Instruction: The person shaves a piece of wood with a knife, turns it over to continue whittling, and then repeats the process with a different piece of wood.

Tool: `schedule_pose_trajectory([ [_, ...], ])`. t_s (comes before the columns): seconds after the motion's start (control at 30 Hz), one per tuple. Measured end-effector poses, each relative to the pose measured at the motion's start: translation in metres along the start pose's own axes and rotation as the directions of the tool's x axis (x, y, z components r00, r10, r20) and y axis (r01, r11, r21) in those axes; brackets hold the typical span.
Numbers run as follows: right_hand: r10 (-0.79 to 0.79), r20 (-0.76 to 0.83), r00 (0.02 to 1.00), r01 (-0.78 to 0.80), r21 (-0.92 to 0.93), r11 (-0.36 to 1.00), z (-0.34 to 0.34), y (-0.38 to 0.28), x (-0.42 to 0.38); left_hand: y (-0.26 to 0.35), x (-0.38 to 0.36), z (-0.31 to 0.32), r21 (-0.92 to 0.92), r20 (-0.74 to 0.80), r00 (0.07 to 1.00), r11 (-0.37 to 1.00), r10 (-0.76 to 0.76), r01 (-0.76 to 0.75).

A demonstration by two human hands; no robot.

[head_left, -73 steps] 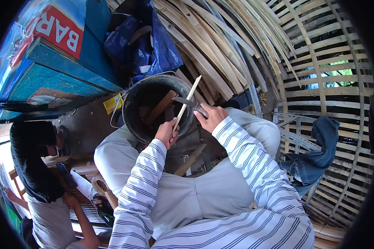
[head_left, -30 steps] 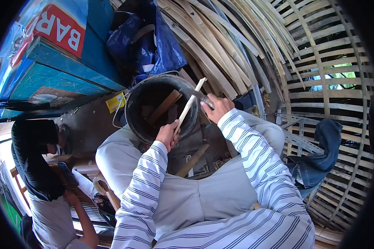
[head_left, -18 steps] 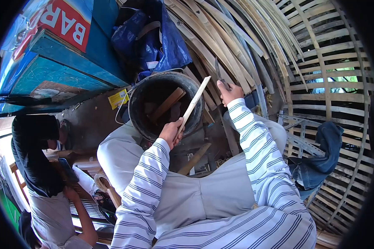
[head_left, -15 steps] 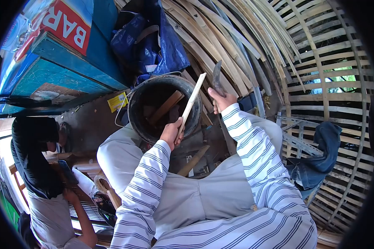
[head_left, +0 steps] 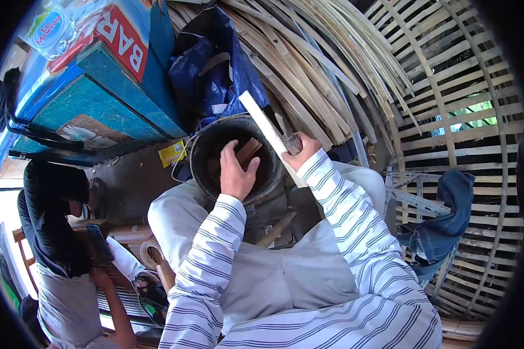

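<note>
My left hand [head_left: 237,175] is open, its fingers spread over the mouth of a dark bucket [head_left: 199,174]. Inside the bucket, beyond the fingertips, lies a piece of brown wood [head_left: 248,149]. To the right, my right hand [head_left: 302,152] is closed round a knife [head_left: 286,132], blade pointing up and away. The same hand also pins a pale bamboo strip [head_left: 262,119] under its thumb. This strip slants across the bucket's right rim, its broad light face toward me. The knife's handle is mostly hidden in my grip.
Long bamboo slats [head_left: 308,75] are stacked behind the bucket, beside a blue tarpaulin bag [head_left: 244,75]. A blue wooden box [head_left: 122,110] stands on the left. A woven bamboo wall [head_left: 448,157] closes the right side, with jeans [head_left: 448,215] nearby. Another person [head_left: 58,232] sits at left.
The bamboo strip has passed from my left hand to my right, which still holds the knife. My left hand has opened over the bucket. The view has shifted slightly.
</note>
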State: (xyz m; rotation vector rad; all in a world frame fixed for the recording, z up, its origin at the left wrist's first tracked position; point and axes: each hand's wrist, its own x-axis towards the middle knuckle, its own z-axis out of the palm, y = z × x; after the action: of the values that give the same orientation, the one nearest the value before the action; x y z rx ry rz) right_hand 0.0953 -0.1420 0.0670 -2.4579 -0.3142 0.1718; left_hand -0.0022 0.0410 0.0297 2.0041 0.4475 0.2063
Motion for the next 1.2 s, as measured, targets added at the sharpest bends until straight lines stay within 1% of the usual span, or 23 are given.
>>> schedule_pose_trajectory([
  [0.03, -0.065, 0.05, 0.997, 0.069, -0.079, 0.995, -0.006, 0.001, 0.003, 0.011, 0.005, -0.02, 0.173, -0.145, 0.974, 0.974, 0.173, -0.147],
  [0.07, -0.117, 0.115, 0.986, 0.131, -0.123, 0.984, -0.01, 0.004, 0.004, 0.02, 0.011, -0.04, 0.292, -0.173, 0.949, 0.934, 0.262, -0.205],
  [0.13, -0.207, 0.251, 0.946, 0.259, -0.195, 0.946, -0.016, 0.003, 0.006, 0.029, 0.015, -0.061, 0.501, -0.083, 0.949, 0.836, 0.303, -0.223],
  [0.2, -0.276, 0.34, 0.899, 0.359, -0.213, 0.909, -0.021, 0.0, 0.003, 0.019, 0.015, -0.06, 0.617, 0.082, 0.956, 0.739, 0.281, -0.27],
  [0.27, -0.381, 0.406, 0.831, 0.479, -0.174, 0.86, -0.023, -0.001, 0.004, 0.009, 0.01, -0.053, 0.594, 0.227, 0.917, 0.7, 0.327, -0.397],
  [0.33, -0.428, 0.399, 0.811, 0.533, -0.203, 0.821, -0.022, -0.002, 0.003, -0.002, 0.009, -0.04, 0.54, 0.42, 0.894, 0.748, 0.157, -0.386],
  [0.4, -0.461, 0.376, 0.804, 0.56, -0.215, 0.8, -0.025, -0.002, 0.006, -0.001, 0.01, -0.034, 0.461, 0.54, 0.838, 0.861, -0.082, -0.213],
  [0.43, -0.53, 0.296, 0.794, 0.598, -0.225, 0.769, -0.026, -0.002, 0.008, 0.003, 0.01, -0.032, 0.431, 0.601, 0.776, 0.895, -0.189, -0.116],
  [0.5, -0.656, 0.13, 0.743, 0.665, -0.257, 0.702, -0.031, -0.006, 0.013, 0.002, 0.005, -0.025, 0.3, 0.604, 0.782, 0.953, -0.153, -0.045],
  [0.53, -0.551, 0.059, 0.833, 0.544, -0.274, 0.793, -0.033, -0.009, 0.01, -0.002, 0.002, -0.019, 0.232, 0.604, 0.785, 0.973, -0.137, -0.009],
  [0.57, -0.431, -0.014, 0.902, 0.41, -0.282, 0.867, -0.035, -0.013, 0.005, -0.012, 0.0, -0.008, 0.18, 0.565, 0.819, 0.984, -0.096, -0.009],
  [0.6, -0.301, -0.087, 0.95, 0.267, -0.28, 0.922, -0.04, -0.017, -0.002, -0.013, -0.003, -0.002, 0.195, 0.522, 0.846, 0.981, -0.108, 0.005],
  [0.63, -0.11, -0.016, 0.994, 0.1, -0.312, 0.945, -0.048, -0.023, -0.007, -0.015, -0.005, 0.004, 0.208, 0.477, 0.871, 0.978, -0.12, 0.021],
  [0.67, -0.043, -0.018, 0.999, 0.037, -0.274, 0.961, -0.048, -0.019, -0.013, -0.018, -0.005, 0.01, 0.22, 0.43, 0.893, 0.975, -0.132, 0.038],
  [0.73, 0.089, -0.013, 0.996, -0.09, -0.195, 0.977, -0.048, -0.007, -0.026, -0.027, -0.001, 0.021, 0.187, 0.418, 0.881, 0.97, -0.22, 0.153],
  [0.77, 0.147, 0.031, 0.989, -0.144, -0.1, 0.985, -0.048, -0.005, -0.031, -0.032, 0.0, 0.026, 0.172, 0.415, 0.871, 0.963, -0.264, 0.21],
  [0.8, 0.229, 0.146, 0.963, -0.217, -0.091, 0.972, -0.05, -0.004, -0.034, -0.033, 0.0, 0.03, 0.169, 0.38, 0.88, 0.957, -0.284, 0.236],
  [0.87, 0.242, 0.129, 0.962, -0.23, -0.097, 0.968, -0.031, 0.022, -0.041, -0.033, -0.004, 0.038, 0.159, 0.314, 0.892, 0.944, -0.325, 0.288],
  [0.97, 0.251, 0.129, 0.959, -0.236, -0.124, 0.964, -0.013, 0.023, -0.043, -0.036, -0.003, 0.044, 0.208, 0.315, 0.873, 0.925, -0.372, 0.319],
  [1.0, 0.236, 0.116, 0.965, -0.22, -0.136, 0.966, -0.003, 0.026, -0.042, -0.036, -0.002, 0.044, 0.22, 0.347, 0.841, 0.908, -0.415, 0.357],
  [1.07, 0.124, 0.175, 0.977, -0.09, -0.186, 0.978, 0.007, 0.031, -0.043, -0.039, 0.002, 0.043, 0.248, 0.402, 0.767, 0.866, -0.5, 0.434],
  [1.17, -0.136, 0.217, 0.967, 0.179, -0.19, 0.965, 0.016, 0.03, -0.048, -0.031, 0.005, 0.04, 0.357, 0.388, 0.725, 0.818, -0.569, 0.451],
  [1.2, -0.135, 0.252, 0.958, 0.184, -0.184, 0.966, 0.02, 0.03, -0.052, -0.035, 0.004, 0.043, 0.36, 0.391, 0.725, 0.819, -0.567, 0.446],
])
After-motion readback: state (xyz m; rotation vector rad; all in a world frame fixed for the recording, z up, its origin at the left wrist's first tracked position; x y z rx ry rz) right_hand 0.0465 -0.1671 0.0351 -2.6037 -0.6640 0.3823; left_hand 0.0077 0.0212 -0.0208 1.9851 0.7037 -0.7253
